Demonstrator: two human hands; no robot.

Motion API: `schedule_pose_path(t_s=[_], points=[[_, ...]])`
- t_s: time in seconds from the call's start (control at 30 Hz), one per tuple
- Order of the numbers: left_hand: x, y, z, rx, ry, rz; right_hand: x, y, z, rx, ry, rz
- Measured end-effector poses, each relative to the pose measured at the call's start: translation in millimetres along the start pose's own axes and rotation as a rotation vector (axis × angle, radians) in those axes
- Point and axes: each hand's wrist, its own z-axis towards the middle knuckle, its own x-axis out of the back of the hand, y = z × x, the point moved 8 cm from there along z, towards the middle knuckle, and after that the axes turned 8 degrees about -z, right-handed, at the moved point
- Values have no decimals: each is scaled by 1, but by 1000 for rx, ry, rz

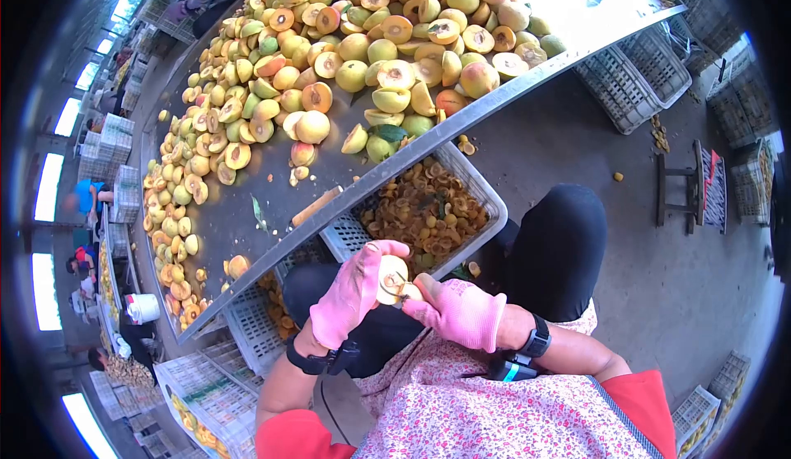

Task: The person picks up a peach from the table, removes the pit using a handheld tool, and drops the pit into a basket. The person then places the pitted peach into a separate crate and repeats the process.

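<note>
My left hand (353, 291), in a pink glove, cups a cut peach half (390, 278) with its pale flesh facing up. Wearing the same kind of glove, my right hand (458, 312) presses against the fruit's lower right edge, and a small tool seems to sit at its fingertips, mostly hidden. Both hands hover over my lap, just in front of a white plastic crate (486, 189) that holds several brown pits and scraps. Behind the crate runs a metal table (272, 180) piled with whole and halved peaches (362, 47).
A wooden-handled tool (317, 206) lies near the table's front edge. More crates (634, 76) stand on the concrete floor at the upper right beside a small stool (684, 187). Crates of fruit (210, 397) and other people (86, 261) are on the left.
</note>
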Motion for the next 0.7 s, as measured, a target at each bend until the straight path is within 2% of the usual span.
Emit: schedule_pose_path(t_s=[0.07,0.1,0.13,0.2,0.23,0.27,0.33,0.37,0.47,0.5,0.53,0.6,0.63,0.67,0.7], points=[[7,13,-2,-110,203,-39,6,-3,1,-44,85,136],[8,18,-7,-219,251,43,11,-4,2,-60,97,273],[6,31,-10,-508,414,165,10,-5,4,-55,109,270],[-5,37,-21,-800,607,326,4,-5,9,-21,135,587],[-9,33,-20,-859,645,105,-1,-10,9,-51,62,662],[-9,29,-20,-859,655,105,-7,-10,11,-48,53,658],[1,18,-24,-857,729,-101,-24,-15,17,102,-25,712],[0,18,-25,-858,730,-101,-27,-14,18,112,-16,598],[3,7,-25,-748,736,-545,-18,-24,9,-10,-47,504],[3,10,-27,-681,816,-498,-15,-28,9,-10,-52,481],[3,14,-30,-680,813,-497,-16,-28,8,-11,-49,483],[1,14,-26,-553,686,-646,-19,-30,7,15,-51,458],[-3,29,-31,-587,738,-525,-21,-30,6,14,-57,457],[1,29,-32,-588,745,-527,-26,-30,5,0,-100,564],[2,27,-26,-540,639,-572,-29,-31,5,-13,-141,670]])
